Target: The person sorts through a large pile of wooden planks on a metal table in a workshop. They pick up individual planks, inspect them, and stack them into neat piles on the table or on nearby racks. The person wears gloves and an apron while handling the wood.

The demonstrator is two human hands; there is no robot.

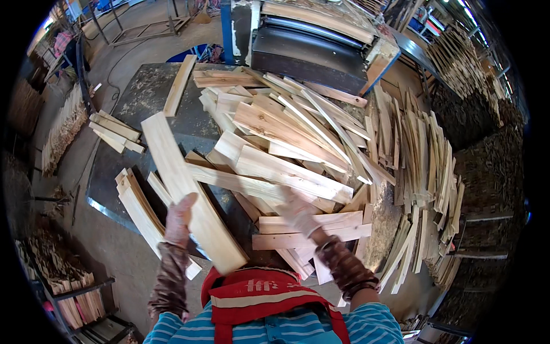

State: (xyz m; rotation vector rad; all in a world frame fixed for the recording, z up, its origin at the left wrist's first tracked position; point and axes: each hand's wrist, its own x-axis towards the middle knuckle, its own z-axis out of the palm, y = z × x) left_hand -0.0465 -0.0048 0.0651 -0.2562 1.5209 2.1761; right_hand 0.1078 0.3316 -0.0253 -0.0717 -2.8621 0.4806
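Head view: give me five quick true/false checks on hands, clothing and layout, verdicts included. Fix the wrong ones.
1. The left hand holds the wide pale board by its edge. True.
2. The right hand is to the left of the wide pale board. False: it is to the right of it, over the board pile.
3. The right hand looks blurred. True.
4. The apron is plain green. False: it is red with a pale band.
5. The machine stands beyond the board pile, at the top of the picture. True.
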